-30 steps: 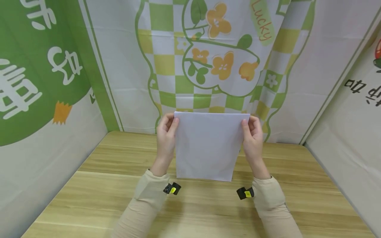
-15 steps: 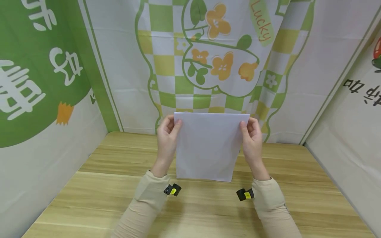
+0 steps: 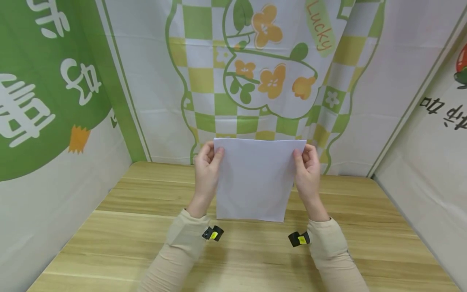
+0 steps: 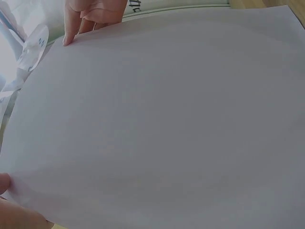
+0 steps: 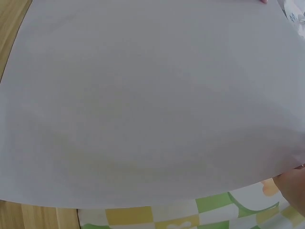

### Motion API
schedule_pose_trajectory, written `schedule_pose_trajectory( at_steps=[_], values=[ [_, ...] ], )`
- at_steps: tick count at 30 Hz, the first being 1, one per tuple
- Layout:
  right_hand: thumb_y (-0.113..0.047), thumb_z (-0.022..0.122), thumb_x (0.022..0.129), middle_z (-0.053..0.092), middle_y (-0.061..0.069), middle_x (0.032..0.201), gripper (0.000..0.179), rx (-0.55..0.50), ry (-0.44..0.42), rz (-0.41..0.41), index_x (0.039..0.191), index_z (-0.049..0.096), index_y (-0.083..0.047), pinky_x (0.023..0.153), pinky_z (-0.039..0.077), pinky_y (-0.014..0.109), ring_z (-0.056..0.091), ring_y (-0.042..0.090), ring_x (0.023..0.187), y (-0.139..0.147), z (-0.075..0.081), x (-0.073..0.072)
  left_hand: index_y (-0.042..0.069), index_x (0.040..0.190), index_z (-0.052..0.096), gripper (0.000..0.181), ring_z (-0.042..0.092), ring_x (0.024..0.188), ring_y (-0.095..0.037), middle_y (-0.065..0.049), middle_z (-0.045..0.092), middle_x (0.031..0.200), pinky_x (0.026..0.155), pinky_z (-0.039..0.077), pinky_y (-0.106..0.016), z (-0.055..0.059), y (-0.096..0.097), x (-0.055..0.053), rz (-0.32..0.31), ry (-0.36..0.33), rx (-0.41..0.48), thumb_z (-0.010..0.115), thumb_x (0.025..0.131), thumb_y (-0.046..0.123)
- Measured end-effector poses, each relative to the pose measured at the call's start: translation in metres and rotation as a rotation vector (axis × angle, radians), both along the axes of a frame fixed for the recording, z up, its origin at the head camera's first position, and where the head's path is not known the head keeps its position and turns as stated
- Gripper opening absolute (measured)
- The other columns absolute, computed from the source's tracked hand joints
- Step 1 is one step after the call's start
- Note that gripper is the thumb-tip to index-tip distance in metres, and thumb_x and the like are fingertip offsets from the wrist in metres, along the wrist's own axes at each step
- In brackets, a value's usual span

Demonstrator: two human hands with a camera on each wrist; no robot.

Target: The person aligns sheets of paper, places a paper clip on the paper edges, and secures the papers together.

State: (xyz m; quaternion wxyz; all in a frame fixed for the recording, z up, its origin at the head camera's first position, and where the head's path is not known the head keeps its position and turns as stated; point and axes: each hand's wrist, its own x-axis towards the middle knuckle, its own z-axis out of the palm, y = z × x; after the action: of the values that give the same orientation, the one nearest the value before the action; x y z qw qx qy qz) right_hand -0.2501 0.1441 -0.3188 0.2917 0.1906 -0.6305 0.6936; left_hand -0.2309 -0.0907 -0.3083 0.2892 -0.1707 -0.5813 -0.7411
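A blank white sheet of paper (image 3: 255, 182) is held up between both hands in the head view, its lower edge close over the table. My left hand (image 3: 206, 174) pinches the upper left corner, thumb on the near face and fingers behind. At the upper right corner, my right hand (image 3: 307, 172) pinches the sheet in the same way. The paper (image 4: 167, 119) fills most of the left wrist view, where the right hand (image 4: 97, 12) shows at the top. In the right wrist view the right hand (image 5: 291, 188) grips the edge at lower right.
The wooden table (image 3: 146, 231) stretches under both forearms. A checked, flowered cloth (image 3: 204, 81) hangs at the back, and printed cloth walls stand on the left (image 3: 73, 190) and right (image 3: 430, 170). Each wrist carries a small black camera with a yellow mark.
Both hands have shifted slightly inward, and the thumbs lie a little further over the paper. The sheet's top edge now sags faintly in the middle; otherwise it stays in place.
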Motion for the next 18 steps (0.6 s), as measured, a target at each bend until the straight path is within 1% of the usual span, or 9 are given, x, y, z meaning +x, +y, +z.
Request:
schedule_pose_trajectory(
  at_steps=[7,10,14,18],
  values=[
    [-0.016,0.049,0.099,0.062,0.000,0.104,0.011,-0.011,0.011,-0.003,0.108,0.051,-0.010,0.079,0.048,0.022,0.058,0.014,0.093,-0.0010,0.0026,-0.0008,-0.007,0.107,0.056,0.017,0.059,0.082,-0.011,-0.002,0.064,0.091,0.073,0.047,-0.021,0.0020,0.0003,-0.0014,-0.012,0.018,0.009,0.053,0.095,0.005],
    [-0.015,0.049,0.099,0.062,0.000,0.103,0.010,-0.012,0.004,-0.009,0.108,0.051,-0.011,0.079,0.048,0.022,0.058,0.013,0.093,-0.0012,0.0032,0.0002,-0.008,0.107,0.055,0.017,0.059,0.083,-0.011,0.000,0.064,0.091,0.074,0.047,-0.021,0.0020,0.0004,-0.0017,-0.016,0.018,0.012,0.053,0.096,0.005],
    [-0.015,0.049,0.099,0.062,0.000,0.103,0.013,-0.010,-0.012,-0.012,0.110,0.051,-0.008,0.079,0.048,0.021,0.059,0.013,0.094,-0.0011,0.0010,0.0011,-0.009,0.106,0.055,0.017,0.058,0.083,-0.010,0.001,0.064,0.090,0.074,0.046,-0.020,0.0003,0.0005,-0.0012,-0.020,0.004,0.021,0.053,0.095,0.004],
    [-0.015,0.049,0.099,0.060,0.002,0.104,0.014,-0.026,-0.005,0.000,0.110,0.050,-0.007,0.079,0.048,0.022,0.058,0.014,0.094,-0.0013,0.0001,0.0005,-0.008,0.106,0.055,0.018,0.057,0.082,-0.011,0.002,0.063,0.090,0.074,0.046,-0.021,-0.0004,0.0005,-0.0013,-0.028,0.001,0.030,0.055,0.095,0.005]
  ],
)
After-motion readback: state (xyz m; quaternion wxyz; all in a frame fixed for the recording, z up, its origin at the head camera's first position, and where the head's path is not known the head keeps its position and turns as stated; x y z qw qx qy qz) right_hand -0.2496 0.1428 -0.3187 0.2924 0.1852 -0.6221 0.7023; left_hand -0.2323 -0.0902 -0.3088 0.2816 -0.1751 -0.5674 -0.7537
